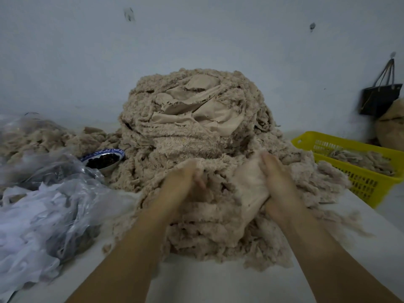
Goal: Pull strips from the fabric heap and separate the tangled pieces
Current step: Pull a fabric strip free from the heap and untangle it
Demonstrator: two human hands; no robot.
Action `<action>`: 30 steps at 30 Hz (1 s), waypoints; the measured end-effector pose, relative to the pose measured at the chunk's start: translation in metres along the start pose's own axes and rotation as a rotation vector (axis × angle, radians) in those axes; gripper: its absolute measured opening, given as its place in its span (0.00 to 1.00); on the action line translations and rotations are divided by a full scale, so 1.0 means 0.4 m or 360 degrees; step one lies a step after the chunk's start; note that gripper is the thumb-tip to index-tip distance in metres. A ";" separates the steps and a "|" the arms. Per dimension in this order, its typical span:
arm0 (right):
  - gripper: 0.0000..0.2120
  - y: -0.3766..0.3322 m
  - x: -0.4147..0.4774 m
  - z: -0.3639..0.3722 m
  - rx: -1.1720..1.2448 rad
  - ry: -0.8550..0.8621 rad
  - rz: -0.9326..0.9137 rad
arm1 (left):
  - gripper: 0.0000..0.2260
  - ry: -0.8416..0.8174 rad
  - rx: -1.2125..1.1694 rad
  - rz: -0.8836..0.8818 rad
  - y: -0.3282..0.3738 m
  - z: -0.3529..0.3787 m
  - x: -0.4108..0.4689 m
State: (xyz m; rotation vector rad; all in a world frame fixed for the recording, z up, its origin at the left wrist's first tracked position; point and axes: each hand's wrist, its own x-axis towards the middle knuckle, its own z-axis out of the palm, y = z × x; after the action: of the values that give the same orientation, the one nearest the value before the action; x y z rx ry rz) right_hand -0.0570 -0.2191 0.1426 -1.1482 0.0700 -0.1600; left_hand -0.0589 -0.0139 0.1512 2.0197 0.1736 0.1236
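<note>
One large fabric heap (pixel 192 119) of beige, fleecy strips fills the middle of the white table (pixel 218 283), rising tall against the wall behind it and spilling forward in tangled, frayed folds toward the near edge. Smoother, flat tan cloth shows in creased layers near its top. At the front slope of the heap both hands are dug into the material, close together but not touching. The left hand (pixel 185 182) has its fingers curled down into the fluffy mass and grips a bunch of it. The right hand (pixel 277 180) is clamped on a pale piece (pixel 251 186), a smoother flap that stands up between the two hands while its lower part is still buried in the tangle. Both bare forearms reach in from the bottom of the view. Just left of the heap, and touching its loose edge, sits a blue-and-white bowl (pixel 105 157) holding something dark; what it is cannot be made out. In front of the bowl, clear plastic bags (pixel 43 204) lie crumpled over the left side of the table, with white scraps inside or under them. Behind them lies a lower pile (pixel 43 136) of the same beige fleece, partly under plastic. To the right of the heap, a yellow basket (pixel 358 182) with slotted walls holds a few more beige strips. Beyond it a brown sack (pixel 391 127) leans by the wall (pixel 196 36), and a dark handbag (pixel 379 99) hangs from a hook above.
</note>
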 end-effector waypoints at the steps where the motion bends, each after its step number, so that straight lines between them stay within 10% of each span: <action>1: 0.12 0.000 -0.006 0.015 -0.0060 -0.0086 -0.0056 | 0.27 -0.0056 0.0334 0.0147 0.002 0.018 0.001; 5: 0.13 -0.011 -0.016 0.031 -0.0144 -0.0200 -0.0176 | 0.13 0.0132 0.0416 0.0512 0.012 0.053 -0.003; 11: 0.12 0.007 -0.023 0.030 -0.0109 -0.0242 -0.0238 | 0.38 -0.0771 -0.0996 -0.0369 0.042 0.079 -0.061; 13: 0.12 0.013 -0.029 0.030 -0.0115 -0.0282 -0.0243 | 0.29 -0.0848 -0.1138 -0.0357 0.045 0.086 -0.063; 22: 0.12 0.043 -0.022 0.010 -0.0263 -0.0283 -0.0027 | 0.12 -0.0328 -0.1643 -0.0054 0.048 0.074 -0.039; 26: 0.31 0.027 -0.020 0.032 -0.0371 -0.0519 -0.0021 | 0.08 -0.0385 -0.1324 0.0180 0.043 0.082 -0.061; 30: 0.12 0.009 0.003 0.048 -0.0207 -0.0014 -0.0218 | 0.10 -0.0209 -0.1409 0.0225 0.051 0.087 -0.070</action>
State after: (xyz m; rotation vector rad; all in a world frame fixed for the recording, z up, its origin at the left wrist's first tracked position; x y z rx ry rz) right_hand -0.0528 -0.2006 0.1472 -1.2837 -0.0060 -0.2751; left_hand -0.0793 -0.0585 0.1541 1.1482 -0.1017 0.1269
